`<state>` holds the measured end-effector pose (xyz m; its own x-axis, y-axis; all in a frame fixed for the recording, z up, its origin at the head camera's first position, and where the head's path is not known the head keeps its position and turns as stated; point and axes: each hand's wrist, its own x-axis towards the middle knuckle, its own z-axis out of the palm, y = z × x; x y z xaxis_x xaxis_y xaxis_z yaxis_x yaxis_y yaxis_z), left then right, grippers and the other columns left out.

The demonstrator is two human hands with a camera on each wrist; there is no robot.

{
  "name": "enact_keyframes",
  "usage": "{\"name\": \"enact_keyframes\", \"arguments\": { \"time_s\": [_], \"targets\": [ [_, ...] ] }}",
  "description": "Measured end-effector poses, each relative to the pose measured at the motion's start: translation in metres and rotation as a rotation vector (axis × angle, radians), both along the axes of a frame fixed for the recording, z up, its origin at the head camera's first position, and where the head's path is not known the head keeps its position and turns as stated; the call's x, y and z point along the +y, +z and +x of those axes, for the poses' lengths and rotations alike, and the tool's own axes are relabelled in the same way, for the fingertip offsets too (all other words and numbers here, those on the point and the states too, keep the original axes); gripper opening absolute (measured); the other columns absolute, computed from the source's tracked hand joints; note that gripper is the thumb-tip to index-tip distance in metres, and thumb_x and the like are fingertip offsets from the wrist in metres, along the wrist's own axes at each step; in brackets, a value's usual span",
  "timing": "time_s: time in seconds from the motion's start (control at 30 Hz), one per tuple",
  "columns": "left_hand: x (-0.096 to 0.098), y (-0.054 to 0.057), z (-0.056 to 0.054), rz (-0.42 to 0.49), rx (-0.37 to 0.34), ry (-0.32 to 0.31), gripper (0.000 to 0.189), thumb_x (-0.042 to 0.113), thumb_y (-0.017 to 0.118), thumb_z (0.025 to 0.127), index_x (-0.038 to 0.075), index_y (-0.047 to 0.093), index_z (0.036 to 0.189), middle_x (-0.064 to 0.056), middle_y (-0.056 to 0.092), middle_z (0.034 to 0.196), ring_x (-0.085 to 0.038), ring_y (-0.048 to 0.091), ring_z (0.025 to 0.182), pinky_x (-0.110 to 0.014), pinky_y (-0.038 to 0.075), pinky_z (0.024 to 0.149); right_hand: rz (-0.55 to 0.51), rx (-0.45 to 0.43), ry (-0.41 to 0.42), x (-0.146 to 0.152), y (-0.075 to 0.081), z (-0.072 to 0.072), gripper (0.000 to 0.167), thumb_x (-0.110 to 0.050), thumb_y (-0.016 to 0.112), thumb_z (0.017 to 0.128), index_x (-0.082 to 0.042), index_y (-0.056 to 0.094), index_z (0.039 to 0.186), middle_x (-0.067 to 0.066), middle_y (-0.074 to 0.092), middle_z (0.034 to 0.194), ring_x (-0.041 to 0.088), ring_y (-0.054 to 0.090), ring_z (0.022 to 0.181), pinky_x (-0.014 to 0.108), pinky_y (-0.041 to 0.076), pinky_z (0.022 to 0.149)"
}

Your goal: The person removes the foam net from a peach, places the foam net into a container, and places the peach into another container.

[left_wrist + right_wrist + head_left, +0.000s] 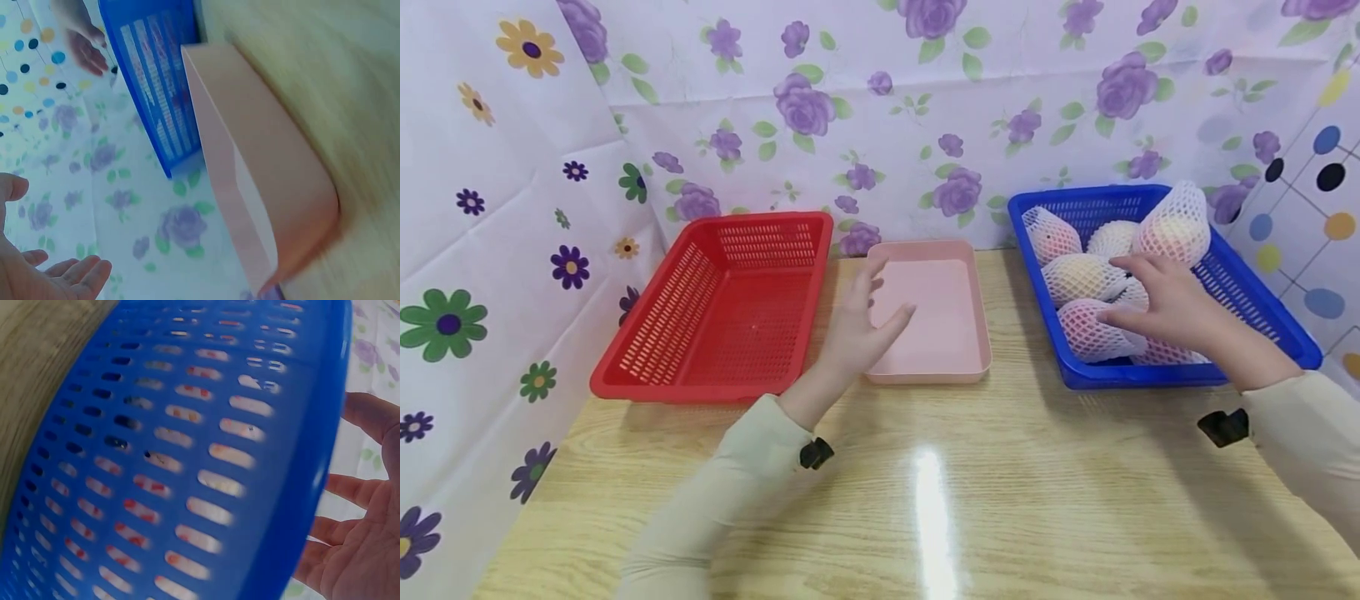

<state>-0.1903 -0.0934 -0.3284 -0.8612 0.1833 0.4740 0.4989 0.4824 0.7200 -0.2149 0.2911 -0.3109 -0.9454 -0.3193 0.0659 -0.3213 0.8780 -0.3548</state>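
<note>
Over the blue basket (1075, 367) at the right, my right hand (1172, 304) hovers with fingers spread and nothing in them. Several round pink and yellowish fruits in white foam nets (1078, 279) lie in that basket; one netted fruit (1172, 229) sits highest, just beyond the fingers. Basket slots in the right wrist view show more netting, with the right hand (362, 550) past the rim. My left hand (853, 329) is raised in the air, thumb apart from the fingers and holding nothing, overlapping the left edge of the shallow pink tray (932, 317) in the head view.
A red slotted basket (700, 392) with nothing in it stands left of the pink tray. All three containers are on a wood-grain table (1000, 492). Flowered cloth (865, 125) rises behind them, with patterned cloth at both sides.
</note>
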Motion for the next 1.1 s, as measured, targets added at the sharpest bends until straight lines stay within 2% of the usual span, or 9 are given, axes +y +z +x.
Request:
{"name": "enact_keyframes", "arguments": {
  "time_s": [0.17,0.3,0.47,0.63,0.83,0.93,1.1],
  "targets": [
    [0.017,-0.002,0.006,0.058,-0.087,-0.043,0.065,0.020,0.069,0.086,0.008,0.038,0.141,-0.013,0.043,0.143,-0.030,0.052,0.122,-0.045,0.047,0.099,0.021,0.014,0.024,-0.005,-0.005,-0.001,0.075,-0.032,0.073,0.082,0.004,0.037,0.139,0.036,0.032,0.140,0.055,0.026,0.128,0.072,0.024,0.099],
    [0.030,-0.003,0.006,0.132,-0.151,-0.095,0.065,0.019,0.069,0.086,0.008,0.037,0.141,-0.012,0.042,0.144,-0.030,0.052,0.123,-0.045,0.048,0.099,0.018,-0.010,0.033,-0.008,-0.008,-0.002,0.076,-0.031,0.073,0.083,0.004,0.036,0.139,0.037,0.033,0.139,0.055,0.027,0.127,0.071,0.027,0.099],
    [0.045,-0.005,0.005,0.145,-0.187,-0.144,0.066,0.018,0.070,0.086,0.009,0.036,0.142,-0.011,0.042,0.145,-0.029,0.053,0.122,-0.041,0.050,0.096,0.017,-0.030,0.044,-0.011,-0.013,-0.005,0.076,-0.030,0.074,0.082,0.003,0.036,0.140,0.035,0.033,0.140,0.054,0.029,0.126,0.070,0.029,0.098],
    [0.060,-0.011,0.004,0.177,-0.266,-0.188,0.067,0.017,0.070,0.086,0.010,0.035,0.143,-0.011,0.043,0.145,-0.030,0.056,0.119,-0.036,0.052,0.093,0.029,-0.049,0.058,-0.015,-0.019,-0.008,0.077,-0.030,0.074,0.081,0.003,0.036,0.140,0.035,0.035,0.139,0.056,0.031,0.124,0.070,0.030,0.097],
    [0.079,-0.015,0.006,0.247,-0.366,-0.213,0.066,0.012,0.071,0.085,0.011,0.038,0.142,-0.013,0.046,0.142,-0.030,0.058,0.114,-0.026,0.055,0.085,0.041,-0.036,0.071,-0.016,-0.025,-0.010,0.073,-0.023,0.075,0.080,0.004,0.038,0.138,0.034,0.040,0.137,0.055,0.036,0.121,0.068,0.034,0.096],
    [0.088,-0.016,0.007,0.276,-0.427,-0.227,0.066,0.013,0.071,0.085,0.013,0.039,0.143,-0.011,0.047,0.142,-0.028,0.057,0.116,-0.026,0.057,0.077,0.040,-0.032,0.076,-0.015,-0.028,-0.012,0.075,-0.024,0.076,0.079,0.005,0.038,0.137,0.036,0.041,0.135,0.056,0.037,0.119,0.067,0.035,0.095],
    [0.105,-0.022,0.008,0.316,-0.503,-0.226,0.067,0.012,0.073,0.083,0.015,0.042,0.142,-0.010,0.049,0.140,-0.026,0.058,0.115,-0.025,0.055,0.081,0.042,-0.015,0.106,-0.014,-0.035,-0.014,0.076,-0.022,0.078,0.076,0.006,0.041,0.135,0.037,0.044,0.131,0.055,0.041,0.118,0.066,0.035,0.096]
  ]
}}
